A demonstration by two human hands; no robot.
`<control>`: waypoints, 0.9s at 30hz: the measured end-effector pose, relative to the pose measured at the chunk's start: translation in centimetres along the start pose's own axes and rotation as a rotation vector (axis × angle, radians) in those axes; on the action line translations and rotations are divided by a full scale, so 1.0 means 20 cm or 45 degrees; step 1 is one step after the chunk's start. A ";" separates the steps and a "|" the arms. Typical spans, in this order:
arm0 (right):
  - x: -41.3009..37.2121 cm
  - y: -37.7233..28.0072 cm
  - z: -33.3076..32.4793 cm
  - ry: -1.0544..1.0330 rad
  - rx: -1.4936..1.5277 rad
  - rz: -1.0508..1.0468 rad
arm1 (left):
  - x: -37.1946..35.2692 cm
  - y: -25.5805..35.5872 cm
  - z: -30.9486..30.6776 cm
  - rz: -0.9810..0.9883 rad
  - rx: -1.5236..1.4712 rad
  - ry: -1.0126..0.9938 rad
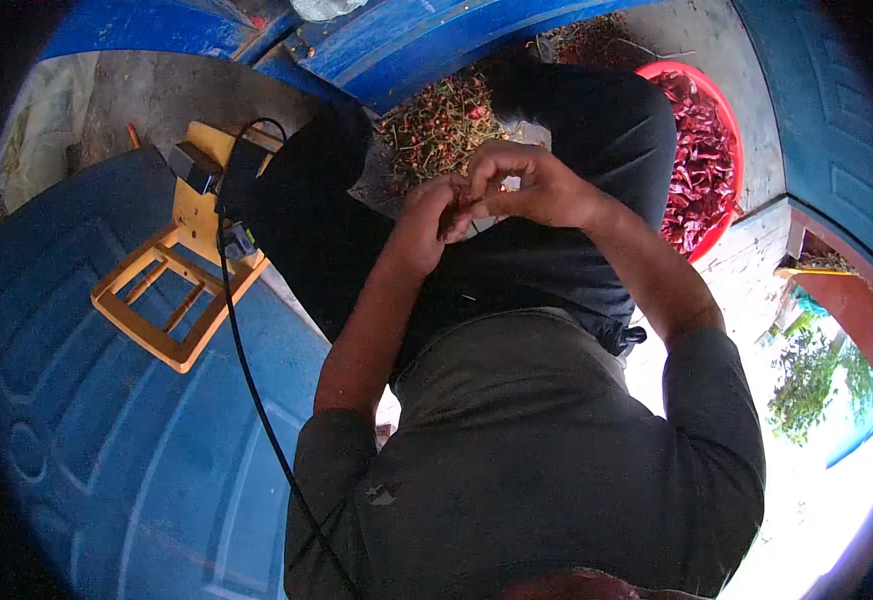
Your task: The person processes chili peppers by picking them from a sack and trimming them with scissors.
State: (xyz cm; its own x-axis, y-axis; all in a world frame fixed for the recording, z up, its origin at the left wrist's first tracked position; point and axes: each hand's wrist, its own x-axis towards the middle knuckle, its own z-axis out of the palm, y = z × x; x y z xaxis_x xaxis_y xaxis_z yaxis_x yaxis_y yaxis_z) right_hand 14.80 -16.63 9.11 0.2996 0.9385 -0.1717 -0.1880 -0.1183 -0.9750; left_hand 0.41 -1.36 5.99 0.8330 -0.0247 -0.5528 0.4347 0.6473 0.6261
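Observation:
My left hand [430, 222] and my right hand [529, 187] meet over my lap, fingertips together in a pinch. Whatever is between the fingers is too small and hidden to make out. Just beyond them, between my legs, lies a heap of green-brown stems with small red and orange bits [435, 128], on a pale sheet or bag. To the right of my knee stands a red basin [734, 125] full of dark red dried chili peppers [695, 160].
On the left a wooden stool [182, 300] lies against a blue panelled door [137, 420]. A black cable [247, 370] runs down past my left arm. Blue metal panels [407, 45] cross the top. More red and brown scraps [592, 45] lie on the floor beyond my knee.

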 end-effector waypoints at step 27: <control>-0.02 -0.05 0.05 0.146 -1.194 -0.053 | 0.02 -0.01 0.01 -0.108 0.082 0.062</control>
State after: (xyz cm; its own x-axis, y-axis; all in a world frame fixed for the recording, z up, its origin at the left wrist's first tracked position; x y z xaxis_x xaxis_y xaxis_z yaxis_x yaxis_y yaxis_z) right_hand 13.86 -16.45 10.26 0.3889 0.9160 -0.0984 0.6387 -0.3450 -0.6878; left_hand 0.60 -1.62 5.72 0.7754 -0.0389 -0.6302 0.5252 0.5939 0.6095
